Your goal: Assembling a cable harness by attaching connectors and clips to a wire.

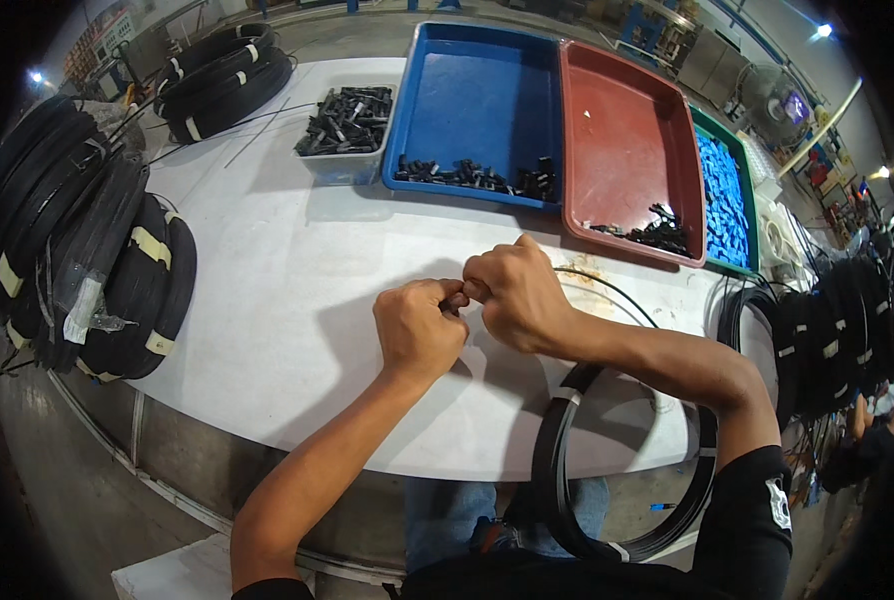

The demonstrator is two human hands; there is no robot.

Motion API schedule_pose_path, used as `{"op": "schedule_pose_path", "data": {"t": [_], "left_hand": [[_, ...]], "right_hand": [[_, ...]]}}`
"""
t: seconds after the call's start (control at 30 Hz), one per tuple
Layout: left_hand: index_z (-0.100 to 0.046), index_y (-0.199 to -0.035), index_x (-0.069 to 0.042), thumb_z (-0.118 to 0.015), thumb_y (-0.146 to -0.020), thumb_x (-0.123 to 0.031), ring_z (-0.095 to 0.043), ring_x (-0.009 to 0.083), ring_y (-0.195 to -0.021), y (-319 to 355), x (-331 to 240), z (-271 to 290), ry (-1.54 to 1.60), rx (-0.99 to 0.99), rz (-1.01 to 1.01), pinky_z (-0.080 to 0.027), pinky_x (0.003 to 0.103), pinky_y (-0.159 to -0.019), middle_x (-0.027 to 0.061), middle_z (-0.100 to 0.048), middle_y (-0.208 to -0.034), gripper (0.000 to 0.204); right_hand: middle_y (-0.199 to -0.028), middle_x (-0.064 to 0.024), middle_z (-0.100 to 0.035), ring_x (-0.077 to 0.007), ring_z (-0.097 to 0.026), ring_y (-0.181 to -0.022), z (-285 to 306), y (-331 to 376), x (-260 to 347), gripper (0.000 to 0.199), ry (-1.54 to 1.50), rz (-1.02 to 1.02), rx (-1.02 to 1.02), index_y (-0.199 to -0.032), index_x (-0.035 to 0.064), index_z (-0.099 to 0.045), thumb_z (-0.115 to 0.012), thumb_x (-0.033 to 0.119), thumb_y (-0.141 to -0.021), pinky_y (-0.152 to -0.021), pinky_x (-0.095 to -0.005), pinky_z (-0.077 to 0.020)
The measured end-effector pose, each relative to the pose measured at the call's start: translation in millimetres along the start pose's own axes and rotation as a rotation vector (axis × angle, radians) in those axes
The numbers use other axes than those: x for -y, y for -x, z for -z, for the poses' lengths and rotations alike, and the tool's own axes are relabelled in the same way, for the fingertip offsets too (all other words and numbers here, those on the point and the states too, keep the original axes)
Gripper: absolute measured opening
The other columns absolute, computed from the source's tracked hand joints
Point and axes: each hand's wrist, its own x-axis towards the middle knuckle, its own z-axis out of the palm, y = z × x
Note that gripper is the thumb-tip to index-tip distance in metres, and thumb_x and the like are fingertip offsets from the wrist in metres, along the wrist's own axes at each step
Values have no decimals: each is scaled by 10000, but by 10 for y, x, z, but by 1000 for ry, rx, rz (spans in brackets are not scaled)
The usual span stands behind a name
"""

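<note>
My left hand (419,322) and my right hand (517,298) meet over the middle of the white table, both closed, fingertips almost touching. A small dark piece (454,300) shows at the left fingertips; the fingers hide most of it, so its kind is unclear. From behind my right hand a thin black cable (612,284) arcs out to the right; its end is hidden in the closed fingers. A coil of black cable (552,455), bound with light tape, hangs over the table's near edge below my right forearm.
Along the far side stand a clear tub (312,172) of black connectors, a blue tray (472,105) and a red tray (622,125) with black parts, and a green tray (750,222) of blue pieces. Cable coils (152,265) flank the white table (257,300) left, more coils (832,330) right.
</note>
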Motion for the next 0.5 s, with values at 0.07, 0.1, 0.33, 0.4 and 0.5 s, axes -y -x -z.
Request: {"op": "schedule_pose_path", "data": {"t": [0.07, 0.1, 0.33, 0.4, 0.5], "left_hand": [[-767, -812, -18, -641, -732, 27, -677, 277, -590, 8, -41, 8, -6, 81, 42, -527, 320, -582, 143, -701, -688, 156], [-764, -802, -12, -641, -737, 20, -676, 284, -595, -8, -77, 23, -14, 151, 78, -530, 319, -588, 143, -698, -684, 142], [-722, -1027, 36, -619, -930, -101, -671, 145, -662, -119, 36, 121, 478, 192, 313, -516, 286, -606, 102, -732, -813, 196], [-716, -1044, 38, -614, -939, -110, -667, 150, -666, -132, 69, 191, 571, 151, 324, -517, 275, -656, 98, -731, -828, 208], [-698, -1095, 38, -590, -969, -138, -665, 158, -770, -165, 95, 282, 694, 109, 390, -501, 255, -782, 95, -720, -919, 242]], "right_hand": [[-709, -222, -646, -420, -608, -645, 88, -33, -39, 83, -92, -136, 154, -770, -13, -671, -599, 27, -763, -646, -443, -486], [-709, -222, -646, -420, -608, -645, 125, -24, -85, 83, -88, -140, 146, -770, -13, -671, -599, 27, -763, -646, -443, -486], [-786, -155, -690, -275, -690, -770, 441, -45, -395, 90, -339, -50, 225, -938, -34, -667, -667, 7, -858, -698, -376, -517], [-787, -159, -689, -275, -686, -752, 438, -52, -398, 90, -358, -60, 188, -941, -35, -667, -665, -3, -856, -685, -377, -515], [-774, -165, -675, -272, -664, -695, 367, -39, -395, 100, -350, 13, 82, -941, -31, -670, -677, -34, -841, -637, -371, -494]]}}
